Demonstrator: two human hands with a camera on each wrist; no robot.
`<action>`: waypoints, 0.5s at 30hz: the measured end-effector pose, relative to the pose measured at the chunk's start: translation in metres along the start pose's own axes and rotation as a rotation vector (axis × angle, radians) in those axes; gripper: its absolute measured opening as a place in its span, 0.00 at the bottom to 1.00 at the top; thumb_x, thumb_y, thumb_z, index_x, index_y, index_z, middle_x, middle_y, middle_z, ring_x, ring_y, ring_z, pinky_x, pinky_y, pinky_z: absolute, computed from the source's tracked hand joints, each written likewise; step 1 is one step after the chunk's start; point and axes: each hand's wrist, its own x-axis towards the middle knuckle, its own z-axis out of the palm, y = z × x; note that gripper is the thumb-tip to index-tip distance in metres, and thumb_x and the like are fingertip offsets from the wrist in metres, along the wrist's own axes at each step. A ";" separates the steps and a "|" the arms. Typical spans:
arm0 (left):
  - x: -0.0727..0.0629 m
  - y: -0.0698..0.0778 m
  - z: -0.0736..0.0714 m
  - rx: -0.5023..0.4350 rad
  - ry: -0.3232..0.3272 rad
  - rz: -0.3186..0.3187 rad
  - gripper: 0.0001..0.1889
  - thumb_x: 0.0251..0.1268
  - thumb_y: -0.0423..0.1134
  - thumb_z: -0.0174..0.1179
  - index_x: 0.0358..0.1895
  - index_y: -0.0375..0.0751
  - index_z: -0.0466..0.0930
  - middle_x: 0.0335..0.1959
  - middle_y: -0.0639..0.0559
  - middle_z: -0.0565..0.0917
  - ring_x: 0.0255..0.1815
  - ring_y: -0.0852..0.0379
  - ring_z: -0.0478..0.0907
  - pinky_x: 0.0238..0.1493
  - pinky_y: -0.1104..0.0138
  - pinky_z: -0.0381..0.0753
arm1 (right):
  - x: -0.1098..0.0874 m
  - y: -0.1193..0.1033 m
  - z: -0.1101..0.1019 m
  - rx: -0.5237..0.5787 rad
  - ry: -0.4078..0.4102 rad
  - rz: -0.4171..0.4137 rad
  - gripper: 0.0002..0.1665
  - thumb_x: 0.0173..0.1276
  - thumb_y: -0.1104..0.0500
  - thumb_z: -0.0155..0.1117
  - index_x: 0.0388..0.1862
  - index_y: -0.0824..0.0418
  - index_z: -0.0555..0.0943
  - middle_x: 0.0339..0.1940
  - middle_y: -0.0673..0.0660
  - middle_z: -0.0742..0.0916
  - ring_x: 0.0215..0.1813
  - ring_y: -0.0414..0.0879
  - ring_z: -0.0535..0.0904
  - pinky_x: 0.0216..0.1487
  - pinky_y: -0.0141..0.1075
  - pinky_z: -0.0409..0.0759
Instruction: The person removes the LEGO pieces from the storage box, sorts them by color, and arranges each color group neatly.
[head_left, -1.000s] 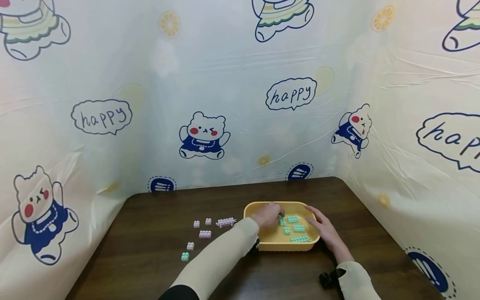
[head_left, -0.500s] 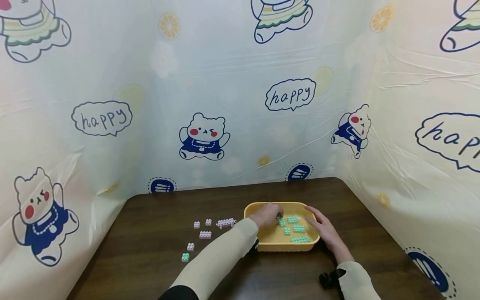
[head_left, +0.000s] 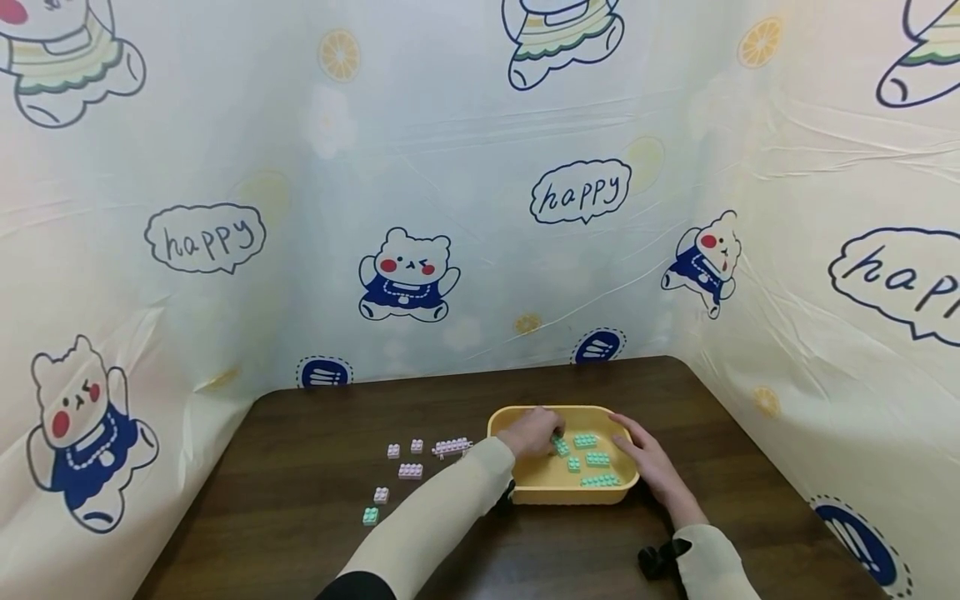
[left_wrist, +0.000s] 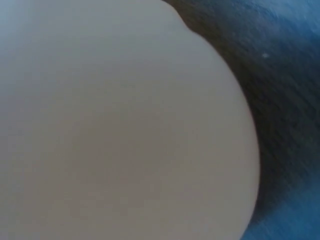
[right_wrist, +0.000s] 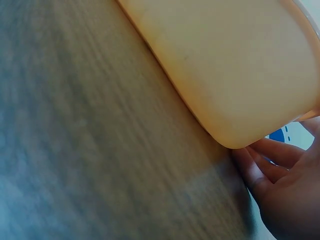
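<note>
In the head view a yellow plastic tray (head_left: 570, 495) stands on the table, several mint-green building bricks (head_left: 597, 459) spread over its floor. My left hand (head_left: 531, 432) reaches in over the left side, fingers bent down onto a green brick (head_left: 560, 447) whose upper end they cover. My right hand (head_left: 651, 457) grips the tray's right end, with the thumb over the rim and the fingers along the outside. The right wrist view shows those fingers (right_wrist: 272, 165) against the tray's rounded corner (right_wrist: 240, 115). A pale sleeve-like surface fills most of the left wrist view.
Left of the tray lie several pale pink bricks (head_left: 410, 471), among them a long pink piece (head_left: 452, 447) near my left sleeve. A single green brick (head_left: 371, 516) sits closer to the front. A printed curtain (head_left: 480, 167) surrounds the dark wooden table (head_left: 315, 450).
The green brick under my left fingers has turned slightly and shifted a little left with them. My right hand keeps its place on the tray.
</note>
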 end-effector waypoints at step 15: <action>-0.010 -0.004 -0.007 -0.019 -0.014 -0.011 0.04 0.61 0.38 0.68 0.39 0.49 0.85 0.35 0.60 0.83 0.34 0.66 0.74 0.44 0.72 0.77 | 0.001 -0.001 0.001 0.002 0.004 -0.002 0.30 0.76 0.47 0.51 0.74 0.51 0.63 0.78 0.61 0.60 0.77 0.61 0.52 0.72 0.63 0.48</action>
